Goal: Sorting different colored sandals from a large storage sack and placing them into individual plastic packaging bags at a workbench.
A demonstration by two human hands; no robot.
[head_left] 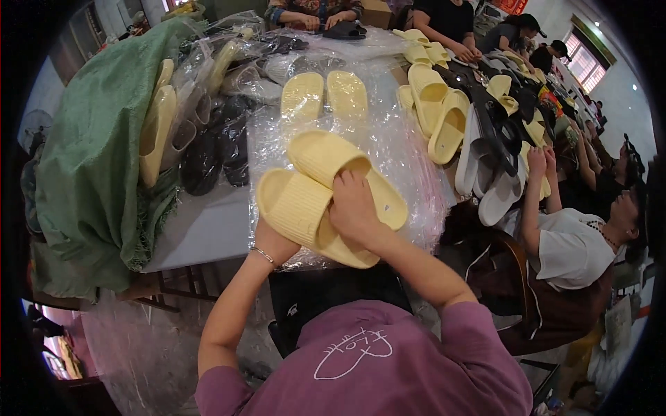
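Two yellow slide slippers with ribbed straps are up in front of me, above the plastic-covered table. My right hand (352,208) is closed on them, its fingers tucked in at the strap opening of the farther slipper (326,156). The nearer slipper (295,208) overlaps it and rests against my left hand (276,240), which grips it from beneath at the left side; those fingers are hidden under the strap. Just beyond, another yellow pair lies in clear plastic, a left slipper (302,97) and a right slipper (347,96).
Clear plastic bags (409,180) lie stacked beneath my hands. A green woven sack (97,145) stands at the left, beside bagged black slippers (218,142). More yellow slippers (440,104) and grey ones pile up at the right. Several people work around the table; one in white (572,236) sits close by.
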